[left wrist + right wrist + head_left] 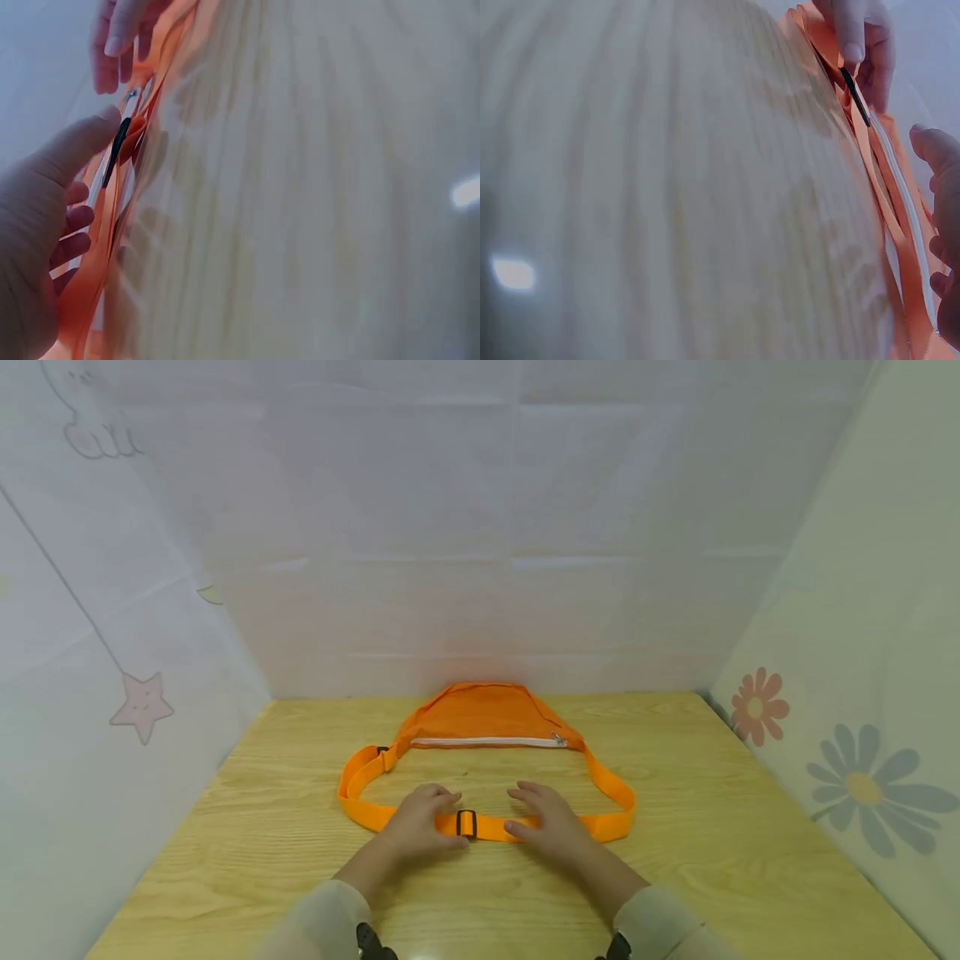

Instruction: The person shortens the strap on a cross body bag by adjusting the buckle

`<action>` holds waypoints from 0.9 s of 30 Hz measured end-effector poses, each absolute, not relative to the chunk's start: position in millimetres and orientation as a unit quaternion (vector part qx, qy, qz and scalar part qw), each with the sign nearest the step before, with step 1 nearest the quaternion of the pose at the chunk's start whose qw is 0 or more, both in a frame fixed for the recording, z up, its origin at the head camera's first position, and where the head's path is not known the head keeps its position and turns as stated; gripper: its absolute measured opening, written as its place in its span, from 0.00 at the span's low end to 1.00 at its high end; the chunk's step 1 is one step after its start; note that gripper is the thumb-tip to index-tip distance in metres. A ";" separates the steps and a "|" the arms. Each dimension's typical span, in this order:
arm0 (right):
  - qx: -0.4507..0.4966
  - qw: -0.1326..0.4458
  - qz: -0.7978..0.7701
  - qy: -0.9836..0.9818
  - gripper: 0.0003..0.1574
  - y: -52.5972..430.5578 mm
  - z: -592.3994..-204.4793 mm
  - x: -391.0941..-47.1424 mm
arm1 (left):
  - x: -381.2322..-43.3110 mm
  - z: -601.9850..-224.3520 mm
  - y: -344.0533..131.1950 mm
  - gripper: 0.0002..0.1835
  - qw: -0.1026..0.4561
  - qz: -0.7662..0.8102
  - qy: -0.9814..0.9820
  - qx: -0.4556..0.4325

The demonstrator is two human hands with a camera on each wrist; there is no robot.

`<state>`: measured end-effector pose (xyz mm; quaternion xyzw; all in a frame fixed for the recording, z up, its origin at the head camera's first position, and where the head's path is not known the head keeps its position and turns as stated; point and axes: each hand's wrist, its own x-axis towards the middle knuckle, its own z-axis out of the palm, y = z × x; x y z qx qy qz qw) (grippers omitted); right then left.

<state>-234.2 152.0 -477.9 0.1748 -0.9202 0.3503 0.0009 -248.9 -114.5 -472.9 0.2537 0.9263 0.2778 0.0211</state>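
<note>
An orange waist bag [483,714] lies at the back of the table, its white zipper [487,742] towards me and the metal pull at the right end. Its orange strap [611,827] loops forward across the table. My left hand [415,825] hovers over the front stretch of strap, thumb and fingers apart, beside a black slide buckle [116,150]. Over the same strap, further right, is my right hand [553,828], its fingers spread and loosely bent. Neither hand grips anything. In the right wrist view the strap runs beside the fingers.
The pale wooden table [247,860] reaches to a white cloth backdrop [480,527]. Printed side sheets stand left and right, one with a pink star [142,706], the other with flowers [862,789]. A second black adjuster [382,749] sits at the strap's left side.
</note>
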 end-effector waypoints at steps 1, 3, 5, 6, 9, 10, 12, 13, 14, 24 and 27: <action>0.175 -0.001 0.348 -0.921 0.36 150.8 -479.0 -233.5 | -247.5 -474.3 -113.2 0.41 0.019 0.274 0.929 0.249; 0.181 -0.003 0.345 -0.921 0.35 149.0 -481.0 -232.9 | -245.8 -477.3 -110.8 0.39 0.010 0.266 0.932 0.244; 0.194 -0.002 0.341 -0.920 0.35 147.3 -482.2 -233.1 | -245.4 -479.7 -108.8 0.36 -0.005 0.258 0.934 0.246; 0.202 0.001 0.338 -0.919 0.35 146.5 -482.6 -233.4 | -245.4 -480.4 -108.0 0.35 -0.015 0.253 0.935 0.249; 0.224 0.013 0.327 -0.918 0.34 144.0 -482.0 -235.1 | -247.5 -480.8 -105.8 0.31 -0.030 0.263 0.933 0.245; 0.230 0.019 0.323 -0.918 0.34 143.1 -481.1 -235.4 | -248.3 -480.2 -105.3 0.30 -0.031 0.273 0.931 0.242; 0.235 0.024 0.318 -0.918 0.34 141.6 -479.0 -236.0 | -249.8 -477.8 -104.5 0.30 -0.030 0.300 0.924 0.236; 0.235 0.025 0.317 -0.918 0.34 140.7 -477.9 -236.3 | -250.6 -476.6 -104.2 0.30 -0.030 0.312 0.920 0.235; 0.234 0.025 0.318 -0.918 0.34 140.0 -476.9 -236.6 | -251.0 -475.0 -103.9 0.30 -0.031 0.324 0.916 0.235; 0.212 0.032 0.366 -0.905 0.33 135.0 -460.4 -241.1 | -255.9 -456.9 -100.2 0.31 -0.053 0.361 0.889 0.276; 0.219 0.037 0.370 -0.902 0.33 134.5 -457.5 -242.4 | -256.5 -455.3 -99.7 0.31 -0.048 0.372 0.885 0.277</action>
